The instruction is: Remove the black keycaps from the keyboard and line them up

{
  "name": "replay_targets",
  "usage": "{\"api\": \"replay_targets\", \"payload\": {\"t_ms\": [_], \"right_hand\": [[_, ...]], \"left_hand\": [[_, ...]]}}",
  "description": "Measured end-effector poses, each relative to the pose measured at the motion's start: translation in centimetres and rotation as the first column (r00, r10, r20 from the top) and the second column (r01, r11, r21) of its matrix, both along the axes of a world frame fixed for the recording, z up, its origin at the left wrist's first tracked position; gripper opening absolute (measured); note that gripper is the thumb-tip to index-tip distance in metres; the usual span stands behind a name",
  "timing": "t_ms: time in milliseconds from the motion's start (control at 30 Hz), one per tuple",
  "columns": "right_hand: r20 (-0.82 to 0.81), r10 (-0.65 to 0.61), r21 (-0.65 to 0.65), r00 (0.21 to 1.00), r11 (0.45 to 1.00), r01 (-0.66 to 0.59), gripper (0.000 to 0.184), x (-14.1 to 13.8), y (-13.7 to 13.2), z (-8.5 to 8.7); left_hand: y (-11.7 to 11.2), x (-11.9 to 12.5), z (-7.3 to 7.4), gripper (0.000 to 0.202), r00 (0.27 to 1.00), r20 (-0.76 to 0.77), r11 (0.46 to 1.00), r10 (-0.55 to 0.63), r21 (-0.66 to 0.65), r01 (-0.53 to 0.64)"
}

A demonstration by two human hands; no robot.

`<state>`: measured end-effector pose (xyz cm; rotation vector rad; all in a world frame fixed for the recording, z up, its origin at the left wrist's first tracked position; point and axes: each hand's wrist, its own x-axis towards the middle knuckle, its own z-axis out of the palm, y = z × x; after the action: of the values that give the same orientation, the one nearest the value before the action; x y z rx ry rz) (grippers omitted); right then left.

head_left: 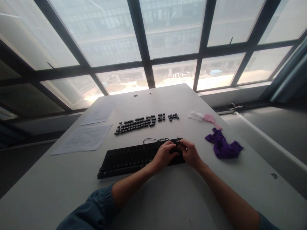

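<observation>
A black keyboard (129,158) lies on the white table, its key area largely without keycaps. Over its right end, my left hand (165,155) and my right hand (191,154) meet with fingertips pinched together. Between them a small keycap puller (178,138) sticks up, its thin light wire prongs pointing away from me. My right fingers close around its dark body. Whatever the left fingertips pinch is hidden. Behind the keyboard, loose black keycaps (136,124) stand in rows laid out like a keyboard. A black cable (150,139) loops along the keyboard's back edge.
Printed paper sheets (82,139) lie on the left. To the right are a white crumpled tissue (196,115), a pink brush-like item (210,118) and a purple cloth (225,145). Small dark pieces (274,175) sit near the table's right edge. Windows rise beyond the table.
</observation>
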<state>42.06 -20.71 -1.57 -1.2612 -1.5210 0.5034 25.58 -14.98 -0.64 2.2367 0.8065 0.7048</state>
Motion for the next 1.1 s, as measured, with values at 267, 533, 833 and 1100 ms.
{"api": "replay_targets", "payload": {"t_ms": [267,533,833,1100], "right_hand": [[0.186,0.072,0.065,0.98,0.994,-0.086,0.022,-0.1,-1.0,0.2],[-0.089,-0.109,0.011,0.99,0.994,0.11,0.012,-0.3,-0.5,-1.2],[-0.223,-0.157,-0.037,0.962,0.988,0.152,0.015,-0.7,-0.5,-0.8],[-0.122,-0.273,0.033,0.954,0.96,0.279,0.018,-0.9,-1.1,0.6]], "left_hand": [[0.1,0.1,0.0,0.005,0.999,-0.046,1.0,-0.019,0.023,0.02],[0.0,0.2,-0.2,0.005,0.996,-0.093,0.995,-0.002,0.1,0.012],[-0.7,-0.1,0.1,0.012,1.0,0.007,0.994,-0.01,0.105,0.01],[-0.5,0.1,0.7,0.034,0.994,0.095,0.995,-0.047,0.089,0.039]]}}
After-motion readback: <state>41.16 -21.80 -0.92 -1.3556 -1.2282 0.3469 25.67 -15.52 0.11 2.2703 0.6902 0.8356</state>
